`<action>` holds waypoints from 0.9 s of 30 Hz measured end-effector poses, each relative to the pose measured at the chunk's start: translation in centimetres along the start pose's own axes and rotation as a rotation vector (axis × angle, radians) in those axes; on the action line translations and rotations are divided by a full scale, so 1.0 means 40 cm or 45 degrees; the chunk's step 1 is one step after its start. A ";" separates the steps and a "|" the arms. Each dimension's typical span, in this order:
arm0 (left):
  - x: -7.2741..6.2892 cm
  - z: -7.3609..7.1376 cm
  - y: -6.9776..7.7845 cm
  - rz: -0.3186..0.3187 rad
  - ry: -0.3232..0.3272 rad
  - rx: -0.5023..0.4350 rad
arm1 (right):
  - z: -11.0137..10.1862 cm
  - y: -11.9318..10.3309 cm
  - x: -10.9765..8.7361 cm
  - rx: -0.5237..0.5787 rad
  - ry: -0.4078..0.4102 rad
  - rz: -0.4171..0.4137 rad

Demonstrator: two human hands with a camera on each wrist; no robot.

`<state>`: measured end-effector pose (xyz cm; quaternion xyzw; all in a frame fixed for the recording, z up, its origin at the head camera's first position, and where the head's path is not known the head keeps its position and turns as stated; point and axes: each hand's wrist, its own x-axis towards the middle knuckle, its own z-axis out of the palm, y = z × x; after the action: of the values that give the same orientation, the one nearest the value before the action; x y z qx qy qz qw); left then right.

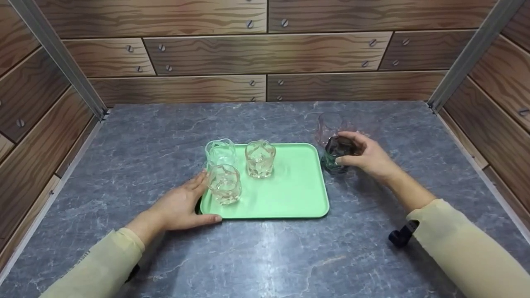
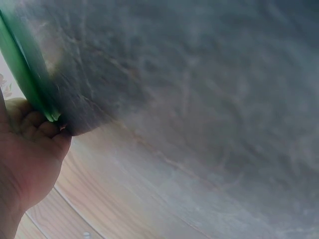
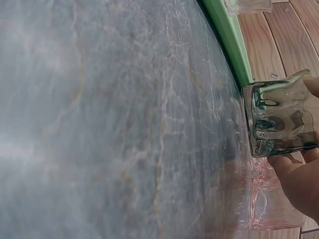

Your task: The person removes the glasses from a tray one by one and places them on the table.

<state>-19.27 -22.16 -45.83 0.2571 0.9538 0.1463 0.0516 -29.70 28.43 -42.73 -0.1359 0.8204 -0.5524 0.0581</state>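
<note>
Dark glass (image 1: 333, 151) within right grip (image 1: 371, 159)

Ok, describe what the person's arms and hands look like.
The left hand and right hand are bare. The left sleeve and right sleeve are pale yellow. Small dark lettering marks the left, unreadable. A black device shows by the right one, a dark piece by the left.

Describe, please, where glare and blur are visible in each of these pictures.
Head view: a whitish glare crosses the grey marbled tabletop in front of the green rectangular tray; left wrist view: the tabletop looks blurred, darker beside the tray; right wrist view: the smoky transparent tumbler looks sharper than the tabletop, which has pale glare at the left.
</note>
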 end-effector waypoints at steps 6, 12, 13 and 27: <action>0.000 0.001 0.001 -0.003 0.003 -0.007 | 0.003 0.004 0.003 0.014 0.005 -0.009; -0.002 0.001 0.000 -0.009 -0.005 -0.020 | 0.008 0.006 0.004 0.039 0.000 -0.021; -0.002 0.001 0.000 -0.007 -0.004 -0.021 | 0.008 0.007 0.005 0.039 0.000 -0.022; -0.003 0.001 0.001 -0.004 0.002 -0.021 | 0.007 0.015 0.007 0.057 -0.015 -0.031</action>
<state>-19.13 -22.17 -45.85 0.2550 0.9531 0.1544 0.0533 -30.01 28.29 -43.38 -0.1478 0.8058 -0.5703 0.0594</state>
